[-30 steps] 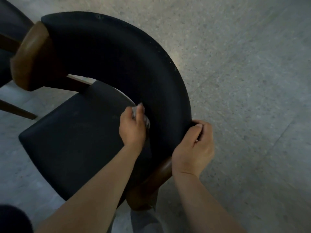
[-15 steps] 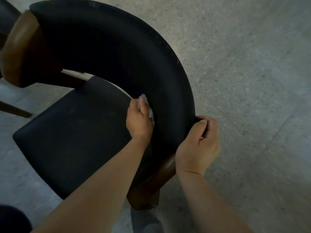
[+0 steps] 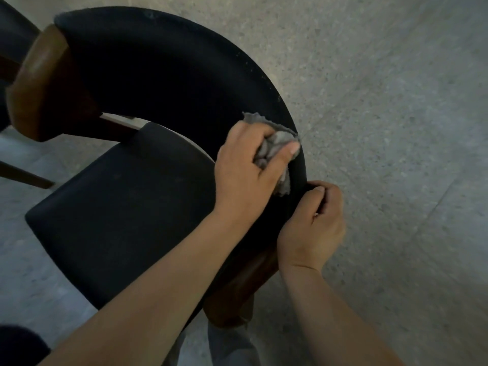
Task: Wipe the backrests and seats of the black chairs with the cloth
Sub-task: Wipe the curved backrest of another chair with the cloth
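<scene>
- The left hand (image 3: 245,167) is curled around a crumpled grey cloth (image 3: 274,149), with the thumb on top of it, and presses it on the top edge of the curved backrest (image 3: 171,75) of the black chair (image 3: 79,233).
- The right hand (image 3: 314,225) grips the outer rim of the same backrest, just below the cloth. The two hands are near each other but do not touch.
- The backrest runs as a long arc from the hands up and to the left, and ends at a rounded wooden armrest end (image 3: 37,83). The cloth sits near the right end of this arc, so I judge that most of the length to wipe lies away from the hands, toward the upper left.
- The seat (image 3: 126,212) lies left of and below the left hand, which is the nearer one to it. I think the right hand only steadies the chair.
- The backrest and seat look padded, matt and smooth, with some pale specks along the rim of the backrest. The cloth is thin, soft and wrinkled, and one loose corner hangs down.
- The floor (image 3: 396,128) is grey speckled stone. Part of a second black chair (image 3: 13,30) shows at the upper left.
</scene>
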`<state>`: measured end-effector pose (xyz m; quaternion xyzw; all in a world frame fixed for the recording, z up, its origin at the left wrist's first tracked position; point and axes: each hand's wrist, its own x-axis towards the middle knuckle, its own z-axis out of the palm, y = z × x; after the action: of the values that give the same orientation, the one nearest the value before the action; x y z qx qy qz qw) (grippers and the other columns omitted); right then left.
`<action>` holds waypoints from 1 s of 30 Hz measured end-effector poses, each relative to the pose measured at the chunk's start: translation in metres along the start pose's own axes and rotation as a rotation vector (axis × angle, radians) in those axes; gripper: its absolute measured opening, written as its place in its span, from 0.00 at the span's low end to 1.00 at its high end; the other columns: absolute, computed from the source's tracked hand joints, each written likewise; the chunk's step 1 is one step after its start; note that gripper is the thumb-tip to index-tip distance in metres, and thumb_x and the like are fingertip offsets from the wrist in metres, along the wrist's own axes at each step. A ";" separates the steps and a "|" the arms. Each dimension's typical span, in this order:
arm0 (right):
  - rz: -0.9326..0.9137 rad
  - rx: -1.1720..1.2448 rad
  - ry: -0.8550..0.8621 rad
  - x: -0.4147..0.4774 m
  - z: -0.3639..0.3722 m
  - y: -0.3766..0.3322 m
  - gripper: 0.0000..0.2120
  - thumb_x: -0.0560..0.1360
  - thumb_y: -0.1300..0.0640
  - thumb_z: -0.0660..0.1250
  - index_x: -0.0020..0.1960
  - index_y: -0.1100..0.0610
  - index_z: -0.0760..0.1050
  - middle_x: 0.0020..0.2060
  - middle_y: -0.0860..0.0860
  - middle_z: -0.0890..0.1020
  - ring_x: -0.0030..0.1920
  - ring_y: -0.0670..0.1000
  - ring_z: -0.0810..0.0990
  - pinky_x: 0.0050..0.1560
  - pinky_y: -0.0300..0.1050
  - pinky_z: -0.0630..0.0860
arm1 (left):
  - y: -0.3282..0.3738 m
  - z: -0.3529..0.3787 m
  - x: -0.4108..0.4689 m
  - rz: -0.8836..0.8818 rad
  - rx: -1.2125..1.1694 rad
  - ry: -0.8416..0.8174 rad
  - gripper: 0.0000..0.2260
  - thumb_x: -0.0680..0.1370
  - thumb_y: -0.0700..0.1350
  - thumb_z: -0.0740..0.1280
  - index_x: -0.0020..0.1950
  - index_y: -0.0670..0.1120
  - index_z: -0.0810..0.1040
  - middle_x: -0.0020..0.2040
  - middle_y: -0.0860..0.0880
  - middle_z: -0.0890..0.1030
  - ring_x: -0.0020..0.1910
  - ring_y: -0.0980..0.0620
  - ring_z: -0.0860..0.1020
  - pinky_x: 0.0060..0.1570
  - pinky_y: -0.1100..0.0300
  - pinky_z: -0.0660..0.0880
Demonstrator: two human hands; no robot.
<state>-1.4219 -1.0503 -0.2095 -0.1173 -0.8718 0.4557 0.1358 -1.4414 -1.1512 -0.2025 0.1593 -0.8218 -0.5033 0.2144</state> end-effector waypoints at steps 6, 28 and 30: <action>0.023 0.007 -0.012 -0.001 -0.001 0.001 0.11 0.79 0.57 0.55 0.46 0.53 0.76 0.32 0.41 0.74 0.34 0.40 0.74 0.33 0.29 0.65 | -0.032 0.013 -0.004 -0.175 0.018 0.158 0.09 0.80 0.53 0.63 0.46 0.49 0.71 0.44 0.51 0.73 0.40 0.59 0.71 0.41 0.62 0.70; 0.105 -0.075 -0.231 0.033 -0.002 -0.032 0.10 0.83 0.52 0.54 0.46 0.47 0.72 0.35 0.45 0.75 0.35 0.39 0.73 0.32 0.32 0.67 | -0.032 -0.052 0.005 -0.372 0.044 0.131 0.07 0.79 0.51 0.66 0.47 0.49 0.74 0.47 0.51 0.73 0.42 0.66 0.72 0.41 0.76 0.68; 0.110 -0.112 -0.270 0.035 0.006 -0.032 0.10 0.83 0.51 0.54 0.47 0.49 0.72 0.37 0.45 0.75 0.36 0.41 0.74 0.34 0.34 0.67 | -0.010 -0.053 0.017 -0.320 0.010 0.172 0.06 0.79 0.51 0.67 0.47 0.50 0.74 0.47 0.51 0.72 0.42 0.67 0.72 0.42 0.76 0.68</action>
<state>-1.4599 -1.0613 -0.1818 -0.1098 -0.8986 0.4246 -0.0145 -1.4278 -1.2038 -0.1870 0.3316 -0.7672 -0.5112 0.2003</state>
